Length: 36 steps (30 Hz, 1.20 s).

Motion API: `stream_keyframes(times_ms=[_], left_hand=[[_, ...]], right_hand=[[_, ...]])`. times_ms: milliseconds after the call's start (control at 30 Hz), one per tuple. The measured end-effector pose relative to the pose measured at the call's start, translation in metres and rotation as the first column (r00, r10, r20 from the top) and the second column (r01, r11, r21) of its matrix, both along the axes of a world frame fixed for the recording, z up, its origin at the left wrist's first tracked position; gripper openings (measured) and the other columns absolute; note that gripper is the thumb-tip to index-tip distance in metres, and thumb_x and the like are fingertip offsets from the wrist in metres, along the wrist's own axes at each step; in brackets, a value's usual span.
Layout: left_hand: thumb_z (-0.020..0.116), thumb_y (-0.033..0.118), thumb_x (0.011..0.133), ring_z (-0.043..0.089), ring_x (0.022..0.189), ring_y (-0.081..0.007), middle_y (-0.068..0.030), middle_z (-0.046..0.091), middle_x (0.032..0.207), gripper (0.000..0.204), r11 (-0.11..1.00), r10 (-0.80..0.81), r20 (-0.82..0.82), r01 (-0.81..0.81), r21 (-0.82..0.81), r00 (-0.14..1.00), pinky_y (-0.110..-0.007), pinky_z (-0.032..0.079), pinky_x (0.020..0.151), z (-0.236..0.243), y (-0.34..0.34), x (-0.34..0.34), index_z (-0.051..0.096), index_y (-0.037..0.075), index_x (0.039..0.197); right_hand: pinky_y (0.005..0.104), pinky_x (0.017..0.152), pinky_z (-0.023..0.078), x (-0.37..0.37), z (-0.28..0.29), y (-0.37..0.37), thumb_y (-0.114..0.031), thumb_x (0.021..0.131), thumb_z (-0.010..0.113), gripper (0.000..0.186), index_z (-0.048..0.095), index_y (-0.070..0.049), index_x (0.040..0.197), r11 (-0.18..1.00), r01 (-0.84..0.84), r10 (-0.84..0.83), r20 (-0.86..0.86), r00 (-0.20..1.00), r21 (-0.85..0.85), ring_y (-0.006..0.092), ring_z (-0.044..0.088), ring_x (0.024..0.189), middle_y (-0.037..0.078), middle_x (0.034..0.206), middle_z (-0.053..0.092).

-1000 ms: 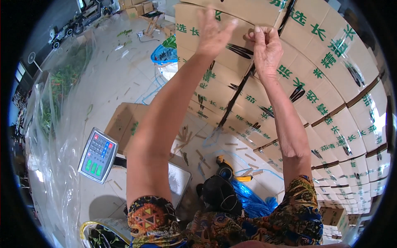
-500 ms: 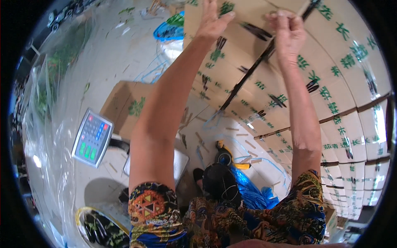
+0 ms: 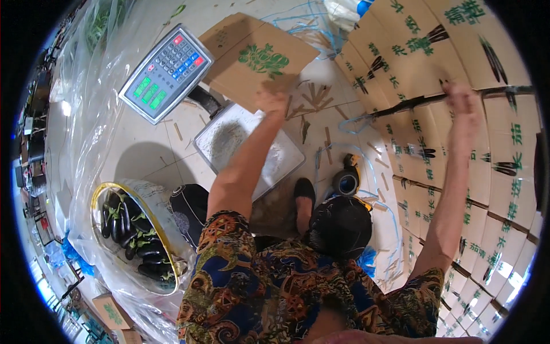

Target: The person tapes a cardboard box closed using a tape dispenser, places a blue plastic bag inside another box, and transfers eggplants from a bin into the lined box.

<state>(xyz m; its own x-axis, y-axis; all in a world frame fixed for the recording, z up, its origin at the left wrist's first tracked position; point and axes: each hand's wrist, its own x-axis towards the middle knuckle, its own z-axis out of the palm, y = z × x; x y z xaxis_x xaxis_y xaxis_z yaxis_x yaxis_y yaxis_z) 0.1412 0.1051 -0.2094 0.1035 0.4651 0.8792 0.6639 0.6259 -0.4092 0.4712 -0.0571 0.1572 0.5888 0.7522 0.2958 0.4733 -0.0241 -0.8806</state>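
Both hands are raised. Left hand grips the near edge of one flat carton, which lies above the scale tray, its long axis running away up-left. Right hand presses against the box stack; its grip cannot be made out. One scale display stands left.

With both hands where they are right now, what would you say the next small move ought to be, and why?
Probably bring the flat cardboard box down toward the scale's white platform. The left hand grips the box's lower edge just above that platform, which looks bare. The right hand rests against the stacked cartons beside a dark strap, so it would likely need to come across to help.
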Motion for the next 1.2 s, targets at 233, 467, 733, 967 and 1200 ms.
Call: stream_keyframes(times_ms=[233, 467, 733, 967, 1200], left_hand=[[0.085, 0.034, 0.063, 0.061, 0.105, -0.0387, -0.023, 0.06, 0.115, 0.079, 0.869, 0.306, 0.93, 0.458, -0.185, -0.205, -0.044, 0.05, 0.09, 0.012, 0.039, -0.045, 0.04, 0.003, 0.121], [0.088, 0.027, 0.062, 0.063, 0.102, -0.0354, -0.0194, 0.062, 0.114, 0.082, 0.928, 0.243, 0.825, 0.371, -0.043, -0.511, -0.039, 0.052, 0.09, -0.015, 0.086, -0.103, 0.041, -0.001, 0.122], [0.074, -0.003, 0.07, 0.063, 0.086, -0.0207, -0.0071, 0.064, 0.1, 0.047, 0.756, 0.048, 0.281, 0.219, 0.617, -0.958, -0.036, 0.052, 0.068, 0.086, 0.051, -0.02, 0.055, 0.007, 0.113], [0.063, 0.013, 0.082, 0.056, 0.079, -0.0173, -0.0076, 0.061, 0.094, 0.036, 0.599, 0.118, 0.378, 0.369, 0.71, -0.918, -0.03, 0.046, 0.069, 0.197, 0.051, 0.02, 0.054, 0.0, 0.114], [0.06, 0.028, 0.079, 0.063, 0.091, -0.0457, -0.0275, 0.066, 0.091, 0.038, 0.554, -0.096, 0.974, 0.802, 0.223, -0.205, -0.047, 0.049, 0.086, 0.229, 0.097, -0.006, 0.066, -0.003, 0.101]], right_hand=[[0.0308, 0.073, 0.052, -0.044, -0.226, -0.044, -0.017, 0.083, 0.07, 0.021, 0.066, -0.006, 0.1, 0.795, -0.235, 0.209, -0.111, 0.972, -0.56, 0.0175, 0.064, 0.081, 0.008, 0.089, 0.066], [0.0396, 0.094, 0.047, -0.137, -0.276, 0.005, -0.015, 0.078, 0.07, 0.056, 0.051, -0.007, 0.13, 0.672, -0.458, 0.598, 0.062, 0.799, -0.583, 0.0328, 0.051, 0.12, 0.018, 0.133, 0.049], [0.041, 0.106, 0.036, -0.165, -0.256, 0.097, -0.009, 0.071, 0.072, 0.079, 0.038, -0.01, 0.142, 0.834, -0.356, 0.552, 0.642, 0.533, -0.422, 0.0363, 0.041, 0.129, 0.02, 0.139, 0.043], [0.0432, 0.071, 0.052, -0.147, -0.195, 0.095, -0.017, 0.075, 0.075, 0.074, 0.041, -0.009, 0.14, 0.748, -0.42, 0.657, 0.482, 0.58, -0.514, 0.036, 0.063, 0.093, 0.018, 0.104, 0.065], [0.044, 0.067, 0.051, -0.138, -0.16, 0.085, -0.038, 0.084, 0.071, 0.062, 0.049, -0.001, 0.129, 0.74, -0.486, 0.656, 0.337, 0.676, -0.466, 0.0379, 0.064, 0.079, 0.022, 0.09, 0.065]])
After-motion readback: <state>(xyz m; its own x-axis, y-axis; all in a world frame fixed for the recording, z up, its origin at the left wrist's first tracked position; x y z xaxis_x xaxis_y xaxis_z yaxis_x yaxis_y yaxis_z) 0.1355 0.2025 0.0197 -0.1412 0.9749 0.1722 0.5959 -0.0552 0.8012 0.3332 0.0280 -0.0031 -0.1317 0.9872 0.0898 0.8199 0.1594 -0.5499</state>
